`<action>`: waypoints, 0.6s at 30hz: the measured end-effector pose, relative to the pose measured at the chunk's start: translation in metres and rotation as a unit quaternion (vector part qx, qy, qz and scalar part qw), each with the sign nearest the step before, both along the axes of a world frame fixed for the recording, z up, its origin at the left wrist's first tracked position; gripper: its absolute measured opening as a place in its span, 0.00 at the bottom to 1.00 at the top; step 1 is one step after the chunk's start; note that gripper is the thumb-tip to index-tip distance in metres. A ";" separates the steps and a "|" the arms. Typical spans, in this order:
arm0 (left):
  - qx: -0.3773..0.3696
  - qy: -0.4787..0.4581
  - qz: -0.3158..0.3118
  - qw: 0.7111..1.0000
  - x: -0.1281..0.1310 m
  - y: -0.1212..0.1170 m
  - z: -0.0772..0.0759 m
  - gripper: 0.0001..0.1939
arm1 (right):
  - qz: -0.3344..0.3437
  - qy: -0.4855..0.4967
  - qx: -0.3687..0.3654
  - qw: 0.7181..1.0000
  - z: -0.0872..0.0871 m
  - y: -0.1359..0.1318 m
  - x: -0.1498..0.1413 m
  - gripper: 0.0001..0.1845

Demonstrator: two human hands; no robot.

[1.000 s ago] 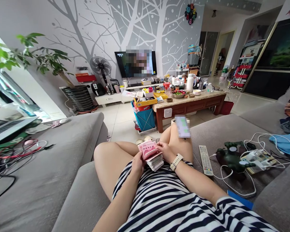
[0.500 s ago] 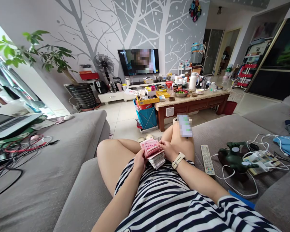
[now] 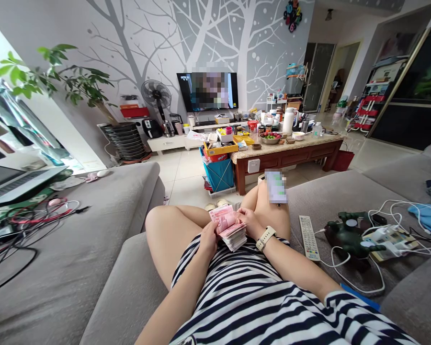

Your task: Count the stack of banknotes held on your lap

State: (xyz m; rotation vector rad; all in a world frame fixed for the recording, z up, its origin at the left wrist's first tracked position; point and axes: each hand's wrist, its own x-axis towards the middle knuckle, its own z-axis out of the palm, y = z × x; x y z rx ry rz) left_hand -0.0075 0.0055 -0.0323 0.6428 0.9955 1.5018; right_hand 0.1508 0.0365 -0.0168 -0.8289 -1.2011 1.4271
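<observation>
I sit on a grey sofa [image 3: 104,287] with a thick stack of pink banknotes [image 3: 229,229] in my lap. My left hand [image 3: 209,239] grips the stack from the left side, fingers wrapped round it. My right hand [image 3: 247,222], with a pale watch [image 3: 265,237] on its wrist, pinches the top notes and bends one upward. A phone [image 3: 276,187] rests on my right thigh, just beyond the hands.
A remote control [image 3: 308,231], a green toy [image 3: 346,234] and a power strip with white cables [image 3: 380,237] lie on the sofa to my right. Cables and a laptop [image 3: 14,182] are on the left. A cluttered wooden coffee table [image 3: 283,151] stands ahead.
The view has shifted slightly right and up. My right hand keeps peeling notes off the top of the stack; the stack stays in my lap.
</observation>
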 end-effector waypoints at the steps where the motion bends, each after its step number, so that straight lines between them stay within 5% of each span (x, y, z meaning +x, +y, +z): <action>1: -0.001 0.004 -0.004 1.000 0.000 -0.001 0.001 0.14 | -0.010 -0.003 -0.006 1.000 0.000 0.000 0.000 0.18; 10: 0.020 0.007 -0.049 0.999 0.004 -0.006 0.009 0.17 | -0.012 0.005 -0.022 1.000 -0.010 0.004 -0.002 0.16; 18: 0.004 -0.001 -0.012 1.000 0.002 -0.001 0.002 0.17 | -0.002 0.000 -0.017 1.000 -0.015 0.006 0.000 0.15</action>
